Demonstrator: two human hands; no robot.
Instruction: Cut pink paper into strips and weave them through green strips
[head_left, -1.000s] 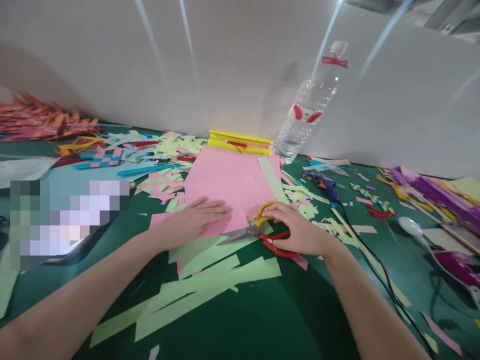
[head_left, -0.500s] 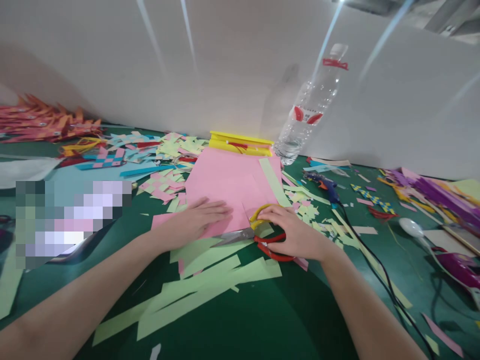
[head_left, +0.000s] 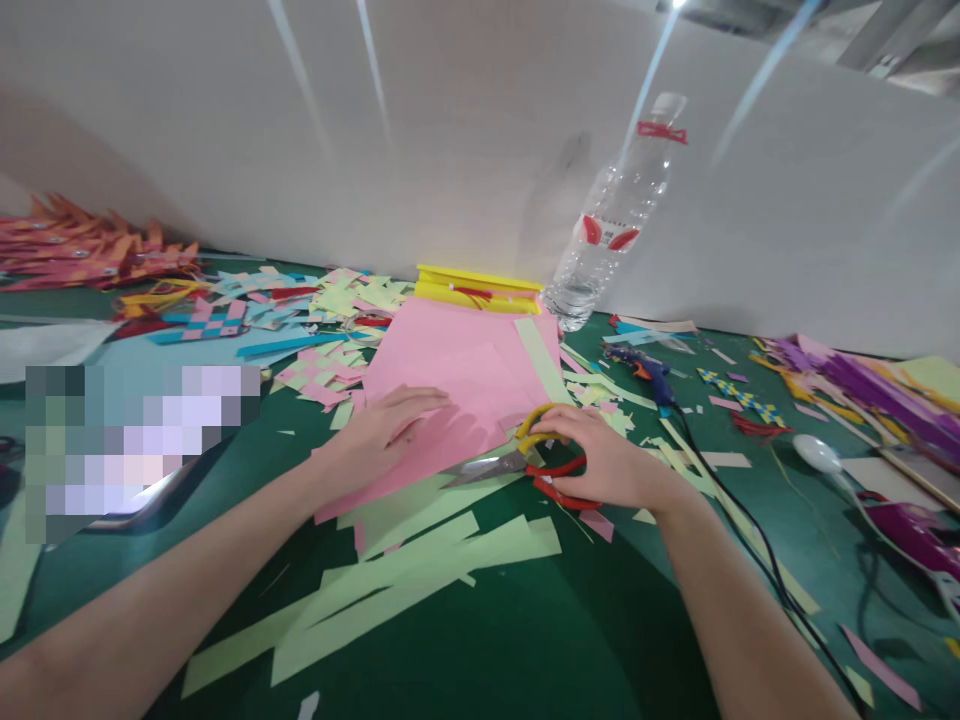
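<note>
Two hands are at work in the head view, the only view submitted to us. We find the pink paper flat on the table, at the centre, with one green strip lying over its right part. Its near edge overlaps other pale green strips. The scissors lie along that near edge, blades pointing left; we judge they are held low and level so that the blades meet the sheet at its border. The bottle leans behind, close to the wall, and the glue gun rests to the right; both seem set aside to leave room around the paper.

As to the hands, we note the left hand lying palm down on the paper, fingers stretched out, clasping nothing; its pressure, in our judgement, keeps the sheet from sliding. We record the right hand curled around the yellow and red handles, grasping the scissors. Those handles stand apart; how far the blades are parted we cannot tell.
</note>
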